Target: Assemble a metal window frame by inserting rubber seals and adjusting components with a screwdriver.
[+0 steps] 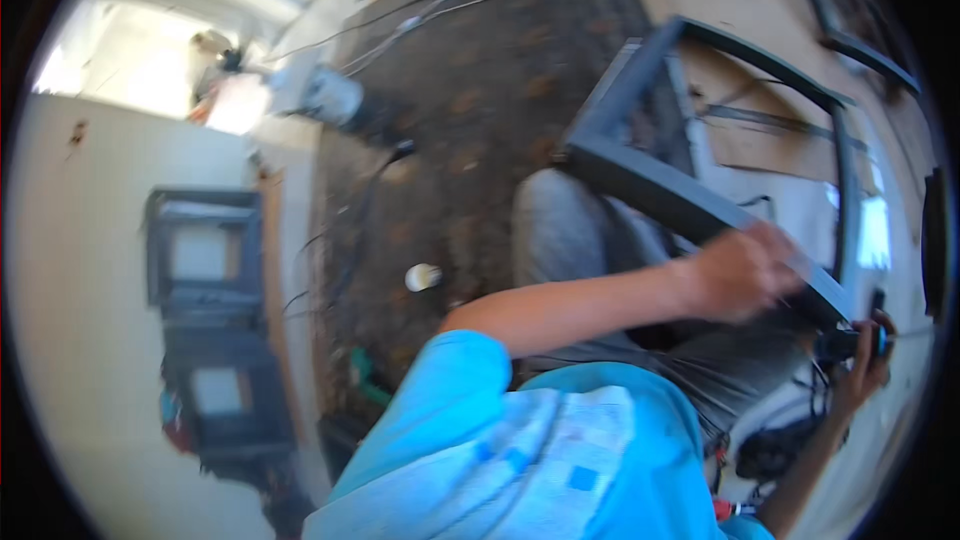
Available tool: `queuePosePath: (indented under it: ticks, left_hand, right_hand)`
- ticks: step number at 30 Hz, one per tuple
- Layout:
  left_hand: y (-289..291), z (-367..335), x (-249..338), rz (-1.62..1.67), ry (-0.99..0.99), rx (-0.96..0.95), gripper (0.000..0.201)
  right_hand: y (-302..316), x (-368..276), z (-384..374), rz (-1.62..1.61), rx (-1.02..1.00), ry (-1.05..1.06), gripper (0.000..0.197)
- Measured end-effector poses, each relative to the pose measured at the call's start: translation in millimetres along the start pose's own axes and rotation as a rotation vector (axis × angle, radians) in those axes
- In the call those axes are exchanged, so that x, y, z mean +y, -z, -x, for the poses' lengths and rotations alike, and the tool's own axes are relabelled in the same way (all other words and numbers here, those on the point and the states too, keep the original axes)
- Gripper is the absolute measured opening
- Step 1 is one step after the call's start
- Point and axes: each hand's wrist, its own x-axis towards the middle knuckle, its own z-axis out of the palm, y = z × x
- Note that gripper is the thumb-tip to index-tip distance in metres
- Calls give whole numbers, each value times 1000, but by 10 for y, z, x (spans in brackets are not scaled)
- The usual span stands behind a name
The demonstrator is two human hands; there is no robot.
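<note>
A dark grey rectangular frame (690,200), apparently metal, rests tilted against my bent knee (560,220). Over its near bar is my left hand (745,275), reaching across my body; motion smears its fingers, so I cannot tell whether they touch the bar or hold anything. At the frame's near right corner, my right hand (868,365) is closed round a black hand-held tool with a blue ring (845,343). The tool's exact kind is not clear. My palm and fingers hide part of it.
Two dark frame-like pieces (205,290) are at the left by a pale surface. Cables (440,15) cross the stained dark floor (470,70). A small white round item (423,277) and a green object (368,375) lie nearby. Cardboard (770,145) is beyond the frame; another frame (865,50) is upper right.
</note>
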Motion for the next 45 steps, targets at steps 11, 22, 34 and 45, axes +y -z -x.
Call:
queuePosePath:
  ticks: [11,22,34,45]
  left_hand:
    - [69,-55,-513,-153,213,-240,115]
    - [595,-650,-367,-253,98,-286,92]
    - [1620,-291,-28,-358,213,-232,82]
    - [2168,400,-192,-414,455,-33,91]
  right_hand:
    - [-393,-480,206,-357,150,-312,38]
    - [-272,-939,-62,4,-123,-398,46]
    - [-744,-1641,-562,-42,-191,-333,35]
    - [-1728,-2296,-935,40,-345,-253,39]
